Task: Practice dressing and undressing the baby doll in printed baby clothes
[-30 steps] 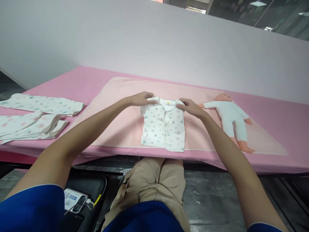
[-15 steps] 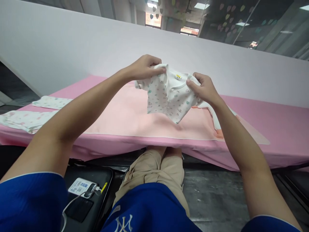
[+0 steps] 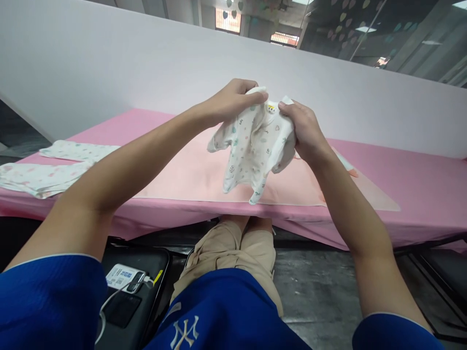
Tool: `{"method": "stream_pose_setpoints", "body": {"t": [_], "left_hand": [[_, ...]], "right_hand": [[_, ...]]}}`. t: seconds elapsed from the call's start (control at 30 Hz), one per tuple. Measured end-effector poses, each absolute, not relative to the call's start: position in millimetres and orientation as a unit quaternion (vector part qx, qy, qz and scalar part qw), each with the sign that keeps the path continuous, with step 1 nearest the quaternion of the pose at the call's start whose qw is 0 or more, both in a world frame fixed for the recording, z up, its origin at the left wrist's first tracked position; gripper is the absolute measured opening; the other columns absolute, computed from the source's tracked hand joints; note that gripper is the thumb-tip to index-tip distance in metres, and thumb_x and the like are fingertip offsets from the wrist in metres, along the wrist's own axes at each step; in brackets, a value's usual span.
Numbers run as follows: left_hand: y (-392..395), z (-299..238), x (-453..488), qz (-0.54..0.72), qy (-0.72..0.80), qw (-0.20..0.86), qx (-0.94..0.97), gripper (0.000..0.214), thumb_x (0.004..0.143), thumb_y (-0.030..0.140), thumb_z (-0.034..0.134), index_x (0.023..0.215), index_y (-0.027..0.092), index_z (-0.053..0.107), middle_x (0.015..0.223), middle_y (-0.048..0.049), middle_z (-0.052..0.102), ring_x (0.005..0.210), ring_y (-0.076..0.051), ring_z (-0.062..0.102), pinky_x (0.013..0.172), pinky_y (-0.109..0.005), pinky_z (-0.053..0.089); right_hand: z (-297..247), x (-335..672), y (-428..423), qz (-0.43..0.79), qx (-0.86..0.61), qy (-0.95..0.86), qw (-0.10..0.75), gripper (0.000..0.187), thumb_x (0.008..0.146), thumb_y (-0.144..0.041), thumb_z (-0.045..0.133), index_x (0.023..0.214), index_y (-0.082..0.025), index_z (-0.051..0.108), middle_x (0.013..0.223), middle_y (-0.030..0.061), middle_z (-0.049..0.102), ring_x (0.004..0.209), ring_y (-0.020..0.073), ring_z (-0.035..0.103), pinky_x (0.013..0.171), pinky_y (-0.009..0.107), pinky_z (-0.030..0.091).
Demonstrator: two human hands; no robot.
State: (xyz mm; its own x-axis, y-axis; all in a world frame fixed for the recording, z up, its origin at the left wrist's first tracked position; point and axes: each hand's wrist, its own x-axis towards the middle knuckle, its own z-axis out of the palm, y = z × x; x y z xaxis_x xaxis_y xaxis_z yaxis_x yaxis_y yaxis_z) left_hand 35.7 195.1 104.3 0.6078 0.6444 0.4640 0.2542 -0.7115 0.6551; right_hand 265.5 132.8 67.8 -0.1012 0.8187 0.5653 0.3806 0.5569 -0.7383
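Over the pink-draped table, above a peach blanket, the printed baby shirt hangs with left hand and right hand clamped on either side of its neckline, where even, gentle tension should keep the front straight.

Shirt lifted off blanket, now hanging bunched.

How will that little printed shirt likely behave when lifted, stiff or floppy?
Probably floppy: the shirt hangs in folds below the left hand and right hand. Likely light, as it looks small and thin. Its loose sleeve may swing freely.
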Motion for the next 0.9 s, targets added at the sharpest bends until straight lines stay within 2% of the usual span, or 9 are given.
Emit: {"method": "stream_pose_setpoints", "body": {"t": [0.13,0.27,0.33,0.43,0.63,0.73,0.8,0.9], "left_hand": [[173,102,47,0.379,0.22,0.298,0.848,0.038,0.111,0.051,0.057,0.092,0.019,0.054,0.091,-0.0056,0.056,0.103,-0.024,0.068,0.083,-0.035,0.049],[161,102,53,0.39,0.187,0.309,0.848,0.045,0.116,0.061,0.048,0.094,0.022,0.052,0.095,-0.0076,0.06,0.111,-0.024,0.065,0.093,-0.038,0.052],[159,101,53,0.4,0.17,0.312,0.845,0.041,0.111,0.059,0.061,0.098,0.022,0.05,0.099,-0.007,0.061,0.111,-0.024,0.067,0.092,-0.037,0.051],[158,99,52,0.416,0.153,0.315,0.839,0.046,0.1,0.053,0.082,0.111,0.023,0.049,0.104,-0.0057,0.066,0.107,-0.024,0.071,0.087,-0.035,0.05],[161,98,45,0.426,0.154,0.314,0.834,0.044,0.106,0.055,0.072,0.129,0.027,0.048,0.1,-0.0044,0.073,0.092,-0.019,0.071,0.082,-0.034,0.051],[160,101,41,0.435,0.153,0.289,0.839,0.039,0.108,0.048,0.069,0.132,0.026,0.048,0.096,-0.0044,0.072,0.089,-0.019,0.071,0.082,-0.034,0.052],[158,105,40,0.419,0.148,0.274,0.853,0.036,0.109,0.045,0.066,0.135,0.024,0.05,0.096,-0.0045,0.071,0.09,-0.02,0.073,0.082,-0.034,0.052],[160,108,37,0.388,0.136,0.253,0.876,0.038,0.11,0.045,0.065,0.138,0.024,0.054,0.096,-0.0037,0.069,0.094,-0.022,0.076,0.082,-0.034,0.053]], "right_hand": [[67,250,121,0.266,-0.33,-0.726,0.541,0.046,0.104,-0.071,0.068,0.099,-0.025,0.062,0.095,0.0025,0.066,0.097,0.0207,0.071,0.086,0.035,0.061],[66,248,116,0.247,-0.313,-0.737,0.546,0.054,0.099,-0.081,0.067,0.104,-0.027,0.061,0.102,0.0019,0.069,0.109,0.0246,0.074,0.098,0.041,0.065],[67,248,111,0.234,-0.313,-0.745,0.54,0.06,0.094,-0.085,0.071,0.111,-0.028,0.061,0.114,0.0022,0.071,0.119,0.0268,0.073,0.105,0.047,0.065],[69,250,103,0.236,-0.31,-0.76,0.519,0.068,0.083,-0.081,0.086,0.12,-0.031,0.059,0.128,0.0032,0.072,0.13,0.0287,0.071,0.11,0.049,0.064],[57,262,107,0.255,-0.346,-0.728,0.534,0.083,0.075,-0.071,0.097,0.135,-0.034,0.054,0.12,0.0025,0.076,0.112,0.0231,0.076,0.107,0.044,0.064],[46,267,119,0.235,-0.365,-0.717,0.546,0.089,0.07,-0.072,0.099,0.138,-0.035,0.056,0.132,0.0037,0.073,0.129,0.0259,0.07,0.112,0.046,0.061],[39,265,126,0.264,-0.356,-0.726,0.525,0.092,0.067,-0.073,0.099,0.14,-0.034,0.059,0.14,0.0051,0.071,0.14,0.0295,0.065,0.116,0.049,0.059],[29,256,130,0.35,-0.335,-0.732,0.478,0.081,0.071,-0.074,0.096,0.133,-0.029,0.069,0.134,0.0072,0.076,0.139,0.0351,0.067,0.115,0.054,0.059]]}}
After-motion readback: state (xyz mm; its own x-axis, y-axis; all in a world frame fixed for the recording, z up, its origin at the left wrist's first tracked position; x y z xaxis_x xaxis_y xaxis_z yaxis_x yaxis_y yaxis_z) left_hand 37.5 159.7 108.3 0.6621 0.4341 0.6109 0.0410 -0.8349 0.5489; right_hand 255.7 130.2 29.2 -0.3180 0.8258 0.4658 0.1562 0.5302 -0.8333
